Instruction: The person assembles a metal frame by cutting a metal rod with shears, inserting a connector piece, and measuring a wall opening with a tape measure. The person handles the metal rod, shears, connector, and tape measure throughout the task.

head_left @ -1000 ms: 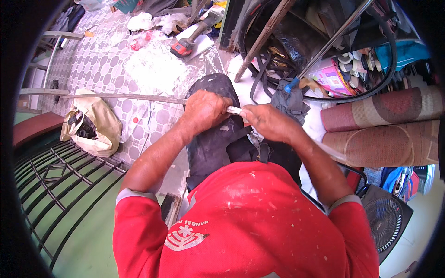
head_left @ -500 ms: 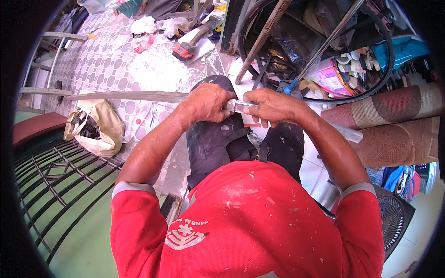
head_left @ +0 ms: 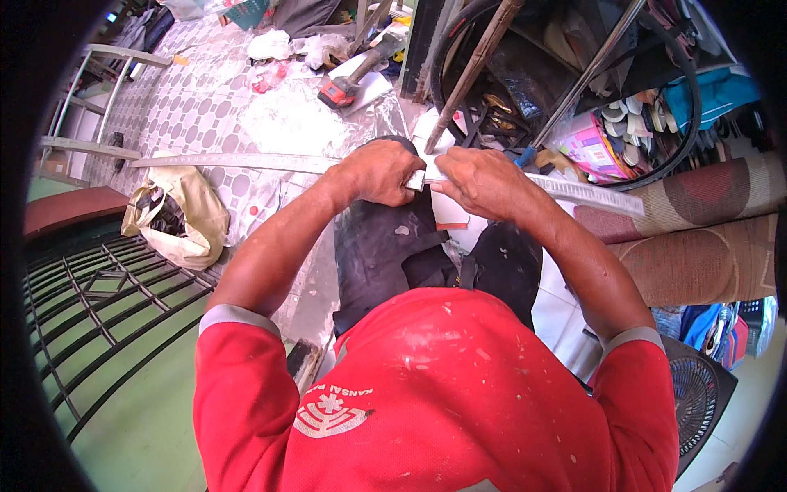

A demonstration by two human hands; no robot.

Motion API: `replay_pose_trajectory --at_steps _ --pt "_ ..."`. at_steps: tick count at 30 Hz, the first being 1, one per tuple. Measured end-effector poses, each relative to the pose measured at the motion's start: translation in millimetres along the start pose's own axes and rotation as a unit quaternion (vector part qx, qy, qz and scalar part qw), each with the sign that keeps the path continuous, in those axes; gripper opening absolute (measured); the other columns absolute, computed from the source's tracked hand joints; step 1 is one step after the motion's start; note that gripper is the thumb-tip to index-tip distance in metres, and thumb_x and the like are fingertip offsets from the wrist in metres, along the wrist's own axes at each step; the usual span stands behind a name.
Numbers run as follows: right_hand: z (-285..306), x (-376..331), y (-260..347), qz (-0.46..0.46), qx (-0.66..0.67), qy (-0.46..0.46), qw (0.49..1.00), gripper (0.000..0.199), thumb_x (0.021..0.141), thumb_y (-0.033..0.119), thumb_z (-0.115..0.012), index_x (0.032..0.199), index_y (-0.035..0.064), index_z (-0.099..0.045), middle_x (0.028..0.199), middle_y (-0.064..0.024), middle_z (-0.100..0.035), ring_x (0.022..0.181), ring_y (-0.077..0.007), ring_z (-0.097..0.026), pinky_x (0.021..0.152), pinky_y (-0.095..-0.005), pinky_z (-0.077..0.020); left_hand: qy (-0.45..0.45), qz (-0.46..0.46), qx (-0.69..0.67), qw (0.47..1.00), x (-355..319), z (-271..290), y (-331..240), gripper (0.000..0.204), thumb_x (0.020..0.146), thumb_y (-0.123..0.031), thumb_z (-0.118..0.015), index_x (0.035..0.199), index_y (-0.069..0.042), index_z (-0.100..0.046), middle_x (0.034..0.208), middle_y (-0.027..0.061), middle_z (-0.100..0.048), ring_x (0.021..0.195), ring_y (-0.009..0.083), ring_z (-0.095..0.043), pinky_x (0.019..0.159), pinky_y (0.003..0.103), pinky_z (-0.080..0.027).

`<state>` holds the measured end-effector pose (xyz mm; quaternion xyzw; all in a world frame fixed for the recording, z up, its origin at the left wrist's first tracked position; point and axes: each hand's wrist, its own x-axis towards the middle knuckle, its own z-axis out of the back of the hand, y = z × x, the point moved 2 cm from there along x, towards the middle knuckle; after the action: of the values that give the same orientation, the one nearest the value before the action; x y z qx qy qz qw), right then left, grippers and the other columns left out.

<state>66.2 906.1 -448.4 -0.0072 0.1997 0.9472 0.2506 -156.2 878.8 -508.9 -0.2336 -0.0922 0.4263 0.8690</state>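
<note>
My left hand [head_left: 379,174] is closed around a long, thin metal strip [head_left: 238,161] above my dark-trousered knees. This length stretches away to the left and ends past the cream bag. A pale squared end shows at my left fingers. My right hand [head_left: 482,182] is closed on another metal length [head_left: 594,195], which has a ridged face and runs out to the right under my forearm. Between the hands the two lengths sit at an angle, out of line. Whether they are fully apart or still joined there, I cannot tell.
A red-and-black cordless power tool [head_left: 338,93] lies on the dusty patterned floor ahead. To the left are a cream bag [head_left: 193,217] and a black metal grille [head_left: 115,312]. Rolled rugs [head_left: 697,258], a bicycle tyre [head_left: 695,107], a wooden pole [head_left: 471,74] and a black fan [head_left: 697,398] crowd the right.
The strip ran straight between my hands before; now it is out of line there, with an end showing at the left fingers. The right-hand length has swung upward in the picture.
</note>
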Motion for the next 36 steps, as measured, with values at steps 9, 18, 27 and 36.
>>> replay_pose_trajectory --at_steps 9,18,27,36 --pt "-19.1 -21.2 -6.2 0.026 0.097 -0.086 0.991 0.036 0.111 0.039 -0.067 0.114 0.0028 -0.066 0.104 -0.0210 -0.070 0.097 -0.0469 -0.070 0.084 -0.0568 -0.0543 0.040 0.084 -0.002 0.996 -3.9 9.2 -14.6 0.042 0.089 -0.036 -0.078 0.119 -0.006 -0.076 0.086 0.0245 -0.077 0.089 0.0469 -0.077 0.083 0.057 -0.061" --pt "-32.7 -17.9 -13.5 0.018 0.124 -0.048 0.991 0.041 0.112 0.037 -0.067 0.131 0.0007 -0.069 0.116 -0.0199 -0.074 0.111 -0.0434 -0.072 0.092 -0.0523 -0.0564 0.015 0.065 0.004 0.998 -7.2 13.9 -18.3 0.034 0.091 -0.038 -0.082 0.101 -0.007 -0.078 0.082 0.0244 -0.076 0.085 0.0469 -0.076 0.082 0.056 -0.060" --pt "-29.9 -8.9 -13.8 0.024 0.073 -0.070 0.995 0.037 0.111 0.035 -0.067 0.128 0.0025 -0.070 0.112 -0.0204 -0.075 0.104 -0.0440 -0.074 0.088 -0.0537 -0.0573 0.024 0.060 -0.006 0.998 -2.3 10.9 -11.1 0.035 0.089 -0.038 -0.087 0.099 -0.005 -0.078 0.083 0.0242 -0.075 0.084 0.0478 -0.074 0.078 0.057 -0.058" --pt "-39.0 -10.9 -8.3 -0.022 0.097 -0.094 0.991 0.031 0.112 0.032 -0.066 0.128 0.0050 -0.069 0.106 -0.0201 -0.074 0.098 -0.0449 -0.073 0.083 -0.0538 -0.0584 0.056 0.076 -0.014 0.995 3.1 12.3 -6.7 0.038 0.089 -0.039 -0.086 0.102 -0.003 -0.079 0.088 0.0255 -0.077 0.090 0.0475 -0.075 0.083 0.056 -0.059"
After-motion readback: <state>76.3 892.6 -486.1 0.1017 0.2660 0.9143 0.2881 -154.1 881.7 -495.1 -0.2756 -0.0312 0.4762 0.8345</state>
